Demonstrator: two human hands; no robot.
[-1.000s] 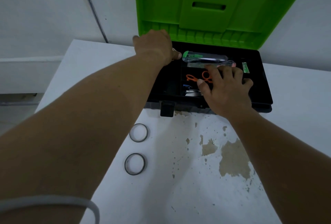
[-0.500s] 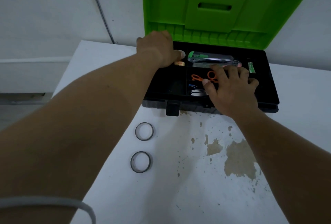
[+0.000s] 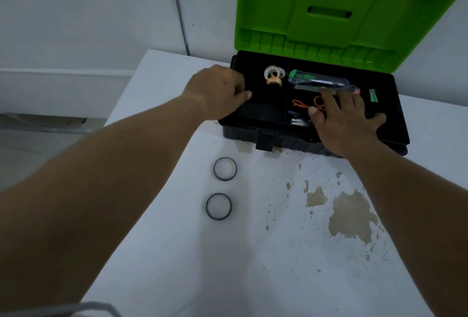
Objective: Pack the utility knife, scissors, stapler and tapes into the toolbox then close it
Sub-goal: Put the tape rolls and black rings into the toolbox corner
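The black toolbox (image 3: pixel 395 104) stands at the table's far side with its green lid (image 3: pixel 336 10) up. In its left compartment lies a small white and yellow tape roll (image 3: pixel 274 76). The middle compartment holds a clear green utility knife (image 3: pixel 316 80), orange-handled scissors (image 3: pixel 304 104) and a dark stapler (image 3: pixel 298 120), partly hidden. My left hand (image 3: pixel 219 91) hovers at the box's left rim, fingers curled, holding nothing. My right hand (image 3: pixel 342 119) rests flat over the front right of the box, fingertips by the scissors. Two dark tape rings (image 3: pixel 225 168) (image 3: pixel 218 206) lie on the table.
The white table (image 3: pixel 177 253) has chipped brown patches (image 3: pixel 350 215) right of centre. A small green item (image 3: pixel 372 95) lies in the box's right compartment. The box's black latch (image 3: pixel 264 140) hangs at its front. A white wall rises close behind the lid.
My left hand has drawn back to the left from inside the box, leaving the small tape roll lying in the left compartment. My right hand has stayed on the box.
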